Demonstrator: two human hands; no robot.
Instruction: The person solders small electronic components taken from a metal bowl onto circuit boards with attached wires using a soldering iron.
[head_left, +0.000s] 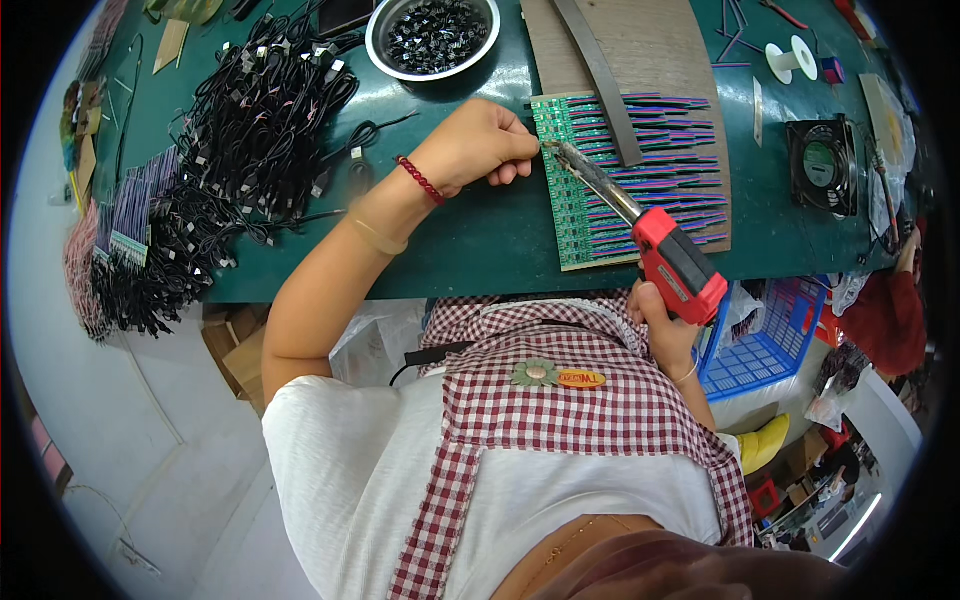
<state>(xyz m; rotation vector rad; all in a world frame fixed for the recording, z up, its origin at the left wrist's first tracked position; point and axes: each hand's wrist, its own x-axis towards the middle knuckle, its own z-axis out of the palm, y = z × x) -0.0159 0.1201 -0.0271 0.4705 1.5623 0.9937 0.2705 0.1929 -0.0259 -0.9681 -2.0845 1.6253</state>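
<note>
Head view: your right hand point(655, 315) is closed around the red grip of the soldering iron point(668, 262), whose metal barrel slants up and left across the panel of green circuit boards point(566, 215). The iron's tip is at the panel's left edge, near the top; you cannot tell from here whether it touches the boards. Your left hand point(490, 145) is just beside that tip, fingers curled and thumb drawn in against the index finger; whether they pinch something thin cannot be told. The panel lies on a brown sheet point(560, 45) on the green table point(470, 240), with striped wires point(690, 185) running rightward from it and a dark grey strip point(598, 80) lying over some of them. Beyond your left hand is a metal bowl point(371, 42) of small black parts point(435, 38); to your left lies a heap of black cables point(275, 110), and to your right stands a black fan point(822, 165)
</note>
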